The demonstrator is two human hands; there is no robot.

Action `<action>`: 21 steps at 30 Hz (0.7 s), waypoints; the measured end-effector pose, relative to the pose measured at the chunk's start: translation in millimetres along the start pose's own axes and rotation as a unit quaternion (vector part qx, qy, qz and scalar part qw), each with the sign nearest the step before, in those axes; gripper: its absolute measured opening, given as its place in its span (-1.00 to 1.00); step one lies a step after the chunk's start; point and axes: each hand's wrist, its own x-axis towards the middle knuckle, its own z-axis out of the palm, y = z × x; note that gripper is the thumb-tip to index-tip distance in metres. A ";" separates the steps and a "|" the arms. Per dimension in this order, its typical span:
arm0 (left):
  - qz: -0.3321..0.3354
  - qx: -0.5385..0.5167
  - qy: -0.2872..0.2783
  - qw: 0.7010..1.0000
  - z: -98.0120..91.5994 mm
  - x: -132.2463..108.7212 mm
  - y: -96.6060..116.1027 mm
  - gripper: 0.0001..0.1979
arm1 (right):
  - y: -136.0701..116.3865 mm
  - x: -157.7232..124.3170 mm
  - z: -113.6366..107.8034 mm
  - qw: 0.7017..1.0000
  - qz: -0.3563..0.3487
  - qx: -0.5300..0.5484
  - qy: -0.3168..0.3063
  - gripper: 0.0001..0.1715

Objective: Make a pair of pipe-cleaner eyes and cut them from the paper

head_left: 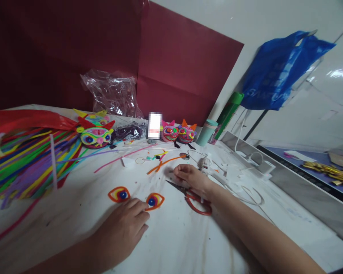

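Two eye-shaped pieces lie on the white table, the left one (pixel 119 195) and the right one (pixel 154 201), each with an orange-red rim, yellow inside and a blue centre. My left hand (pixel 125 228) rests palm down just in front of them, its fingertips at the near left edge of the right piece. Over the red-handled scissors (pixel 198 208) is my right hand (pixel 191 179), with its fingers curled in. Whether anything is between those fingertips is too small to tell. The scissors' dark blades point left.
Colourful strips (pixel 25 163) spread at the left. Decorated heads (pixel 95 136) stand along the back, beside a green cup (pixel 207 132). An orange twisted strip (pixel 162 164) lies beyond my hands. White cables (pixel 246 194) run at the right, below a blue bag (pixel 277 72).
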 end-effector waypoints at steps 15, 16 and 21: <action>-0.011 0.021 -0.039 0.999 -2.1 0.0 2.9 -0.93 | -35.2 -30.2 59.7 0.989 -0.137 0.037 -0.039 -0.87; -0.010 0.023 -0.041 0.999 -1.9 -0.1 2.9 -0.92 | -35.4 -30.3 61.9 0.988 -0.150 0.029 -0.037 -0.87; -0.008 0.030 -0.044 0.999 0.1 -0.4 2.4 -0.91 | -34.3 -29.0 69.6 0.981 -0.189 -0.005 -0.031 -0.85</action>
